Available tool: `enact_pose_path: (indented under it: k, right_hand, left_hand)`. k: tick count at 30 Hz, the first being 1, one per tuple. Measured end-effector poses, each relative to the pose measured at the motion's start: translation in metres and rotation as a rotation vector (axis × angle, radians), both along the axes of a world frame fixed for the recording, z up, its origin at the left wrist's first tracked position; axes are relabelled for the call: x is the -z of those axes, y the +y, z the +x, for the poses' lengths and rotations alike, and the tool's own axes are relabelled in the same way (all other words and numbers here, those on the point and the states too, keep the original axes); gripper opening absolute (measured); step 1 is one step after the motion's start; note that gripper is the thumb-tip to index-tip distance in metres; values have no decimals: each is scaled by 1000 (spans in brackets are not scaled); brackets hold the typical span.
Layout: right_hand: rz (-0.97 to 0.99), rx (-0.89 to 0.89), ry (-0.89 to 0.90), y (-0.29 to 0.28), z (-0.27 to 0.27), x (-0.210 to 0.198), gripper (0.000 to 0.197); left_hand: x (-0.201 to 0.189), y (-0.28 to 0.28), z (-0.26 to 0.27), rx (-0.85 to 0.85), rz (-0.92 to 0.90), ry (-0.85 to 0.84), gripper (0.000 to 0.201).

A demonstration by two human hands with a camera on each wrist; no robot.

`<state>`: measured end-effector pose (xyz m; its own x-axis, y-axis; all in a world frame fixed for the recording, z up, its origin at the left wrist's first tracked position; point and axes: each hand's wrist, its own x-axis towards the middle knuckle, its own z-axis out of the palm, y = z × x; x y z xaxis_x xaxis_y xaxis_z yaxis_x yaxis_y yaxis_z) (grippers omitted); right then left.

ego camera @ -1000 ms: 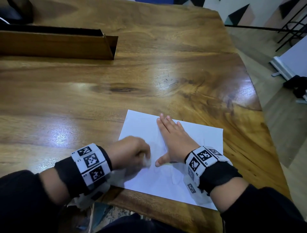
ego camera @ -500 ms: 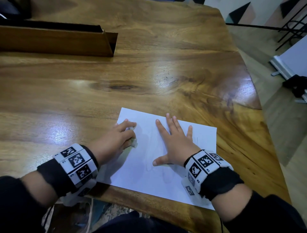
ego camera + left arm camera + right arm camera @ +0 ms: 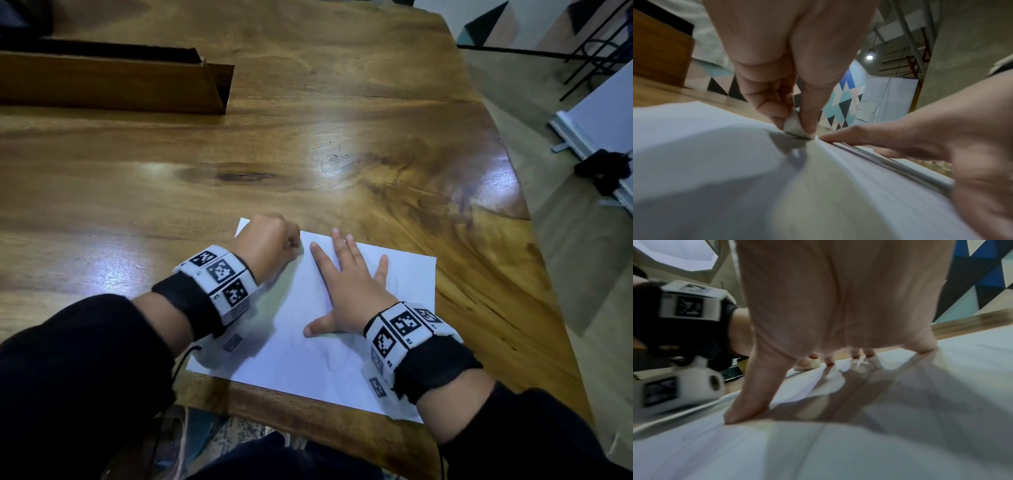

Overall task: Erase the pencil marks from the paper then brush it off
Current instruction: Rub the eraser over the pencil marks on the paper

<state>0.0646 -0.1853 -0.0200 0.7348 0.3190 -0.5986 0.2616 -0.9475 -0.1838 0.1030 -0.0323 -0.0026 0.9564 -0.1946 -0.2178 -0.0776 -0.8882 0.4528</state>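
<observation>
- Your left hand sits at the upper left corner of the paper, just left of centre in the head view, fingers curled into a fist.
- In the left wrist view that hand pinches a small white eraser between thumb and fingers, and the eraser's lower edge touches the paper.
- The eraser cannot be made out in the head view; the fist hides it.
- Your right hand lies flat on the paper, fingers straight and spread, thumb out to the left, holding nothing.
- In the right wrist view the right hand presses down with its thumb tip and fingertips on the sheet, and the eraser shows beyond it, near the index finger.
- The tip of the right index finger lies just beside the eraser in the left wrist view, close but apart.
- The paper lies at the lower centre of the head view, at the near edge of the table, turned a little so that its right side runs toward the bottom of the frame.
- Faint grey pencil lines show on the paper below the right hand; their shape is too pale to read.
- A long wooden box lies on the table at the upper left of the head view, well apart from the paper.
- Both wrists carry white bands with black square markers.
</observation>
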Motion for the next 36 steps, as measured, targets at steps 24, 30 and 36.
enact_pose_path:
  k: [24,30,36]
  right_hand:
    - [27,6,-1,-1,-1,1,132]
    - [7,-10,-3,-1,-1,1,132]
    - [0,-12,5,-1,0,0,131]
  left_hand:
    - [2,1,-13,325,62,158,7]
    - [1,-5,4,229,43,52,10]
    - [4,11,-50,399,11,204,10]
